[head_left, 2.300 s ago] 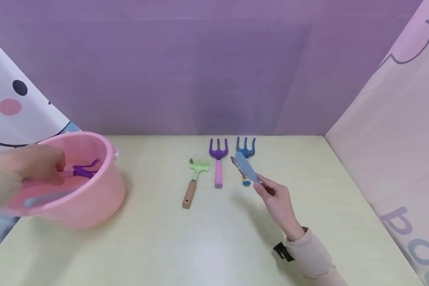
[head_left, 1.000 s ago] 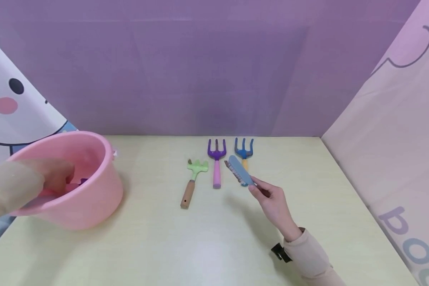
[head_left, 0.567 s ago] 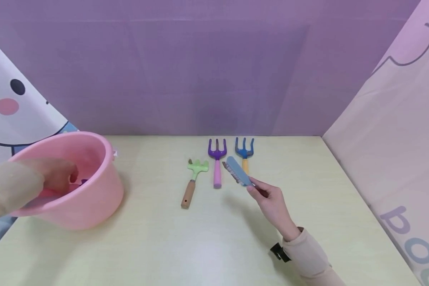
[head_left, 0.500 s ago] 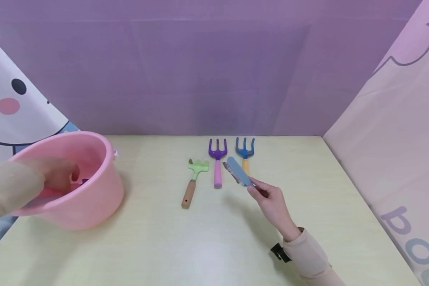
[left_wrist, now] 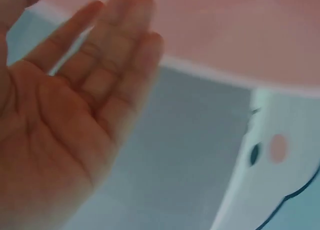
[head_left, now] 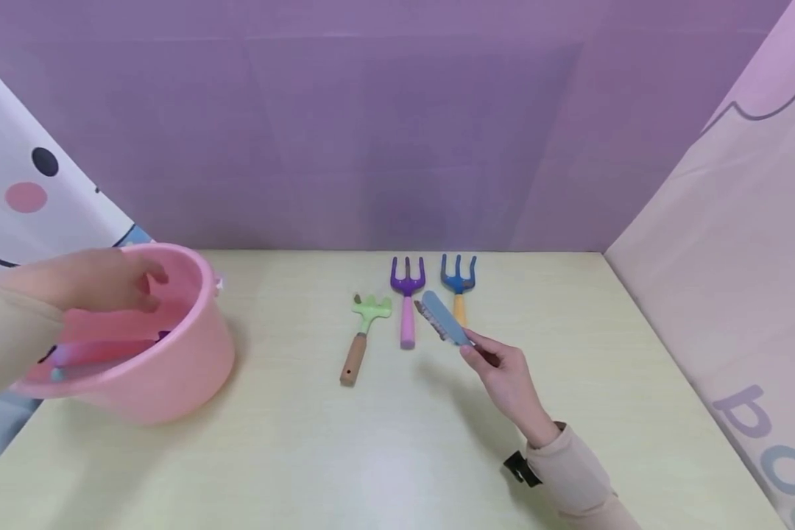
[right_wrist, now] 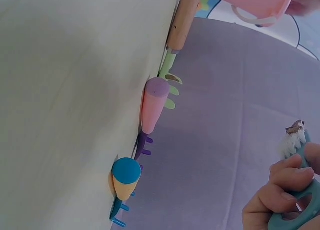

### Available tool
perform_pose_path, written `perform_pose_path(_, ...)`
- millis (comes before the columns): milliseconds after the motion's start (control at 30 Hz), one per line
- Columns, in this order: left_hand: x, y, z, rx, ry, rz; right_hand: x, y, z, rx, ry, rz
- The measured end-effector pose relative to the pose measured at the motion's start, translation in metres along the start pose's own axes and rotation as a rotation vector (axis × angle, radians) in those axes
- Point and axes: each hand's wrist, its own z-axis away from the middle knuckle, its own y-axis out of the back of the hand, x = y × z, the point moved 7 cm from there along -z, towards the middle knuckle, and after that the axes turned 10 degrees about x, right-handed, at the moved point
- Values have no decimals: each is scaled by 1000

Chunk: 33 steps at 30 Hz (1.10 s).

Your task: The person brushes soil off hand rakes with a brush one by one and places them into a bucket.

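Observation:
In the head view my left hand (head_left: 99, 280) hangs over the mouth of a pink bucket (head_left: 165, 383), holding nothing. The left wrist view shows its palm and loosely extended fingers (left_wrist: 95, 69) beside the pink rim. Inside the bucket lie a purple piece (head_left: 163, 336) and something light blue (head_left: 57, 374), mostly hidden. My right hand (head_left: 506, 375) pinches the handle of a blue scrubbing brush (head_left: 442, 315) above the table. Its white bristles (right_wrist: 291, 144) carry brown bits at the tip.
A green hand rake (head_left: 369, 313) with a wooden handle, a purple hand fork (head_left: 407, 285) with a pink handle, and a blue hand fork (head_left: 458, 282) with a yellow handle lie on the pale table (head_left: 344, 456). A purple backdrop (head_left: 397, 132) stands behind.
My left hand first held a pink-handled purple tool, lowered into the bucket, and has now let go and risen to the rim. The brush shifted slightly left, then stayed nearly still.

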Motion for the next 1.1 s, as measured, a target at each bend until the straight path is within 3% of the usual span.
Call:
perform_pose_path(100, 19, 23, 11, 170, -65, -140, 0, -1, 0, -7, 3, 0)
perform_pose_path(200, 43, 41, 18, 275, -151, -248, 1, -2, 0, -16, 0, -3)
perform_pose_path(267, 59, 48, 24, 332, -181, -268, 1, -3, 0, -19, -5, 0)
perform_pose_path(400, 92, 42, 38, 443, -220, -192, 0, -6, -1, -17, -11, 3)
perform_pose_path(533, 121, 16, 51, 520, -270, -31, 1, -9, 0, -28, -20, -2)
perform_pose_path(633, 137, -4, 55, 533, -310, 25, 1, -10, 0, -33, -28, 2)
perform_pose_path(767, 151, -28, 49, 502, -333, 56, 0, -10, 0, -27, -24, 7)
perform_pose_path(967, 161, -71, 19, 355, -293, 129, 0, -11, 0, -36, -20, 11)
perform_pose_path(1100, 162, -98, -3, 325, -310, 155, -1, -13, 1, -33, -11, 10)
